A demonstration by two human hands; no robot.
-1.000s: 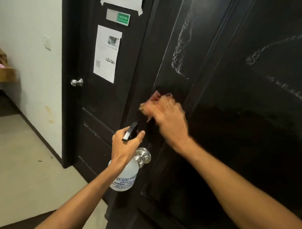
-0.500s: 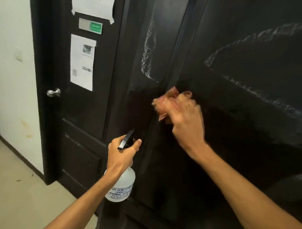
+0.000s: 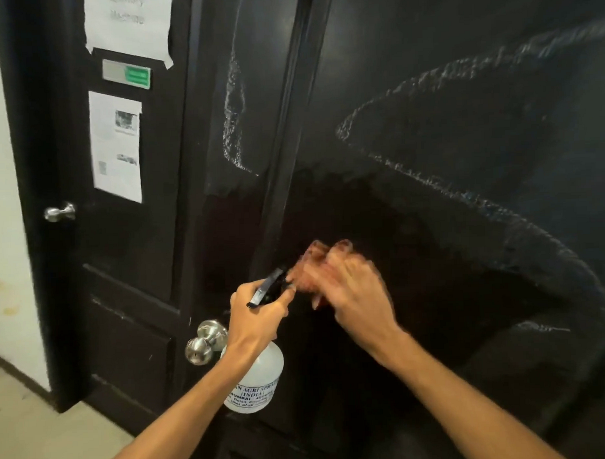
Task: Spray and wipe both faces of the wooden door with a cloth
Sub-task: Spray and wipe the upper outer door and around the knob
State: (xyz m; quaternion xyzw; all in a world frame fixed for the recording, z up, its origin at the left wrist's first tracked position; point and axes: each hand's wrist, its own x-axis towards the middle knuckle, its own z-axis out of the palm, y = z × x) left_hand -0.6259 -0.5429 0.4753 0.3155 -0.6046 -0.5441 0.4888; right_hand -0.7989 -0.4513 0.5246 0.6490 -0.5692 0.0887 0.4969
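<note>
The person is working on the near face of the dark wooden door (image 3: 426, 70), which is filling most of the view, and the job is looking only partly done. The right hand (image 3: 355, 296) is bunching a reddish cloth (image 3: 317, 259) in curled fingers and pressing it to the door panel just above the silver door knob (image 3: 203, 339); the hand and cloth are motion-blurred, so the exact finger positions are not readable. The left hand (image 3: 259, 316) is wrapping round the neck of a clear spray bottle (image 3: 256, 382), holding it low beside the knob with the black trigger head poking up near the cloth. The band around the cloth is showing darker and evenly wet, suggesting it is already wiped, while whitish spray streaks (image 3: 426, 187) are curving across the panel above and to the right, and another streak (image 3: 234, 122) is lying on the narrow left panel. Those areas are probably waiting to be wiped. The door's other face is hidden, so its condition cannot be judged. Behind, another dark door (image 3: 68, 134) is carrying taped paper notices (image 3: 116, 146).
</note>
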